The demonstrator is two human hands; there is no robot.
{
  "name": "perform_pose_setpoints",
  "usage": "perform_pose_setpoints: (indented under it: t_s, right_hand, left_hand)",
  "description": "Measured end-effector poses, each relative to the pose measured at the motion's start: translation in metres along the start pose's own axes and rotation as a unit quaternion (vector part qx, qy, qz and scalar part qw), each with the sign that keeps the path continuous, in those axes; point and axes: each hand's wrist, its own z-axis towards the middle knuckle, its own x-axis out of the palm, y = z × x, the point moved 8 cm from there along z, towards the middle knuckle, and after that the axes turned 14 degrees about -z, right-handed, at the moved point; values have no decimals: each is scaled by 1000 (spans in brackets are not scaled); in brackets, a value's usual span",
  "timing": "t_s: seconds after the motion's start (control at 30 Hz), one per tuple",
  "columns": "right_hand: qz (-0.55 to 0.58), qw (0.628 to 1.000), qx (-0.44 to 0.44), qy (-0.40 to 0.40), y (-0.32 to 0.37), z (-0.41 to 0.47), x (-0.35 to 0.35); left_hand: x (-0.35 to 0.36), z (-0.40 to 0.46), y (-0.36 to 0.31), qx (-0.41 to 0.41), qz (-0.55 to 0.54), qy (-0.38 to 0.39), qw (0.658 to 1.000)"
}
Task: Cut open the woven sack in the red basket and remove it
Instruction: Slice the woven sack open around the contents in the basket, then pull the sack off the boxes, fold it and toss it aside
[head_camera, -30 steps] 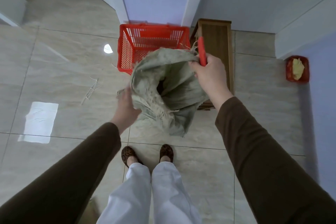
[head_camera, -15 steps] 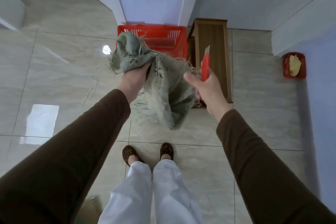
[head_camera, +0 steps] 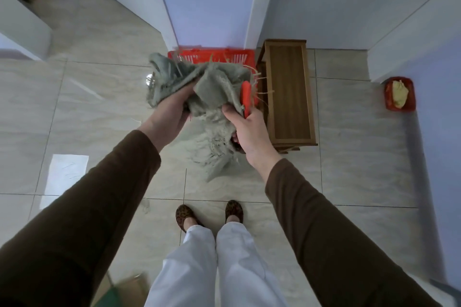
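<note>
A grey-green woven sack (head_camera: 214,87), frayed along its edges, hangs bunched in the air in front of the red basket (head_camera: 199,55), which stands on the floor against the wall and is mostly hidden behind it. My left hand (head_camera: 169,114) grips the sack's upper left part. My right hand (head_camera: 247,129) holds a red utility knife (head_camera: 246,98) upright and also pinches the sack's right side. The sack's lower end dangles down towards the floor between my arms.
A low wooden stool (head_camera: 289,92) stands just right of the basket. A small red tray (head_camera: 400,94) with yellowish stuff lies on the floor by the right wall. White walls close the far side. My feet (head_camera: 209,214) stand on the tiled floor below.
My left hand lifted the sack up and over to the left. My right hand, which had come off the sack with the knife, has moved back in and pinches its right side.
</note>
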Motion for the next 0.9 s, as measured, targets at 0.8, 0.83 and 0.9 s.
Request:
perform_pose_setpoints:
  t_s: [0.8,0.83,0.9]
  right_hand:
    - [17,998,57,-11,52,-13,15]
    - [65,993,99,-27,56,-5,16]
    - [112,984,132,-49,66,4,13]
  left_hand:
    - [120,-37,-102,-55,-71,82,993]
    - [118,-35,-110,-37,-62,97,993]
    - [98,-33,-129,53,59,116,990]
